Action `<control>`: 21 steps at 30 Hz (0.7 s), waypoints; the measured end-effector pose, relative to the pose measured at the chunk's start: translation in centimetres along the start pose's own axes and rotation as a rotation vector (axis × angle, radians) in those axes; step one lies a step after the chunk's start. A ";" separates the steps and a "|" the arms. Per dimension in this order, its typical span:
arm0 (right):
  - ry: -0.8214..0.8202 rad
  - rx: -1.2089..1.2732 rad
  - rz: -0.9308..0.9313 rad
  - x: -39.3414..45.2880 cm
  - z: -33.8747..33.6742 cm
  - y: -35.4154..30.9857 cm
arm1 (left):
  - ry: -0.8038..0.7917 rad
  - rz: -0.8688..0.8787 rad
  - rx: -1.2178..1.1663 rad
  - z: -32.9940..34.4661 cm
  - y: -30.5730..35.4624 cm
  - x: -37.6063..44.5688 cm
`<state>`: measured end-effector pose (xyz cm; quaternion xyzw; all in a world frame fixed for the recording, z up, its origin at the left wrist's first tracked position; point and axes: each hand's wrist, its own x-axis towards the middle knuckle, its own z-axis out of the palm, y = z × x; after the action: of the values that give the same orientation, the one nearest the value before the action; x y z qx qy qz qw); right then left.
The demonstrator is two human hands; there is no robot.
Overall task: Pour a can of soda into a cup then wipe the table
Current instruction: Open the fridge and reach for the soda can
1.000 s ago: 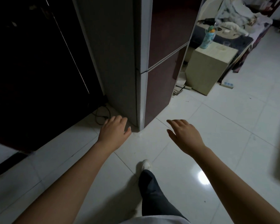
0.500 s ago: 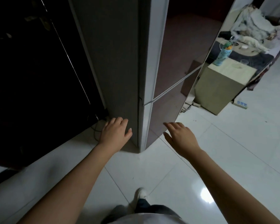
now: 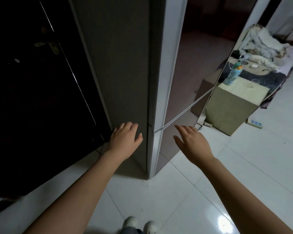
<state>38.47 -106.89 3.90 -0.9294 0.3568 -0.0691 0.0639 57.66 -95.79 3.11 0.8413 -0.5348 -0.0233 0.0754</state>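
Observation:
I stand facing the corner of a tall two-door fridge [image 3: 128,68] with a grey side and dark reddish doors. My left hand [image 3: 124,140] is raised before its grey side, fingers apart, holding nothing. My right hand [image 3: 192,143] reaches toward the seam between the two doors, fingers spread and empty. Far right, a clear cup [image 3: 255,81] stands on a small beige table [image 3: 233,107], beside a light-blue patterned bottle [image 3: 233,73]. No soda can or cloth is visible.
A dark door with a lever handle [image 3: 46,45] fills the left side. Behind the table lies a bed with crumpled bedding [image 3: 264,46]. A power strip [image 3: 254,123] rests on the white tiled floor. My two shoes [image 3: 139,224] show at the bottom edge.
I have stepped closer to the fridge, which now looms larger. Both hands have risen toward it, the right one nearing the door seam. My feet now stand together.

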 end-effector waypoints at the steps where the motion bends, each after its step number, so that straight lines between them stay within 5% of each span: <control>1: 0.036 -0.002 -0.004 0.5 -0.8 0.0 | 0.022 0.010 -0.007 -0.8 0.1 0.6; 14: 0.459 -0.034 -0.110 5.5 -11.7 -1.4 | 0.353 0.097 -0.045 -10.8 1.5 7.0; 21: 0.366 0.178 0.027 9.5 -14.2 -2.7 | 0.320 0.088 -0.107 -11.6 1.5 8.9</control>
<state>44.74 -112.21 19.05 -0.8872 0.3673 -0.2672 0.0808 61.51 -103.31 15.12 0.8049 -0.5502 0.0856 0.2052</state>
